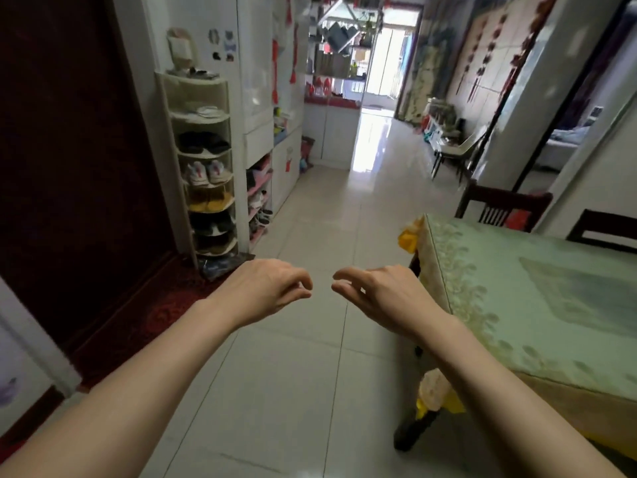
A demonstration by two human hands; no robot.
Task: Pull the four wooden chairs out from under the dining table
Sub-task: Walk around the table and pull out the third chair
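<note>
The dining table (537, 305) stands at the right under a pale green embroidered cloth with yellow tassels at its corners. Behind its far edge rise two dark wooden chair backs, one (506, 201) at the far end and one (599, 232) at the far right side. A dark leg (410, 432) shows below the near corner; I cannot tell if it belongs to a chair or the table. My left hand (272, 288) and my right hand (379, 291) hover over the tiled floor left of the table, fingers loosely curled, holding nothing.
A dark red door (69, 167) and red mat (144, 305) are at the left. A white corner shoe rack (206, 167) and white cabinets (262, 115) line the left wall. A light chair (458, 153) stands farther down the tiled hallway.
</note>
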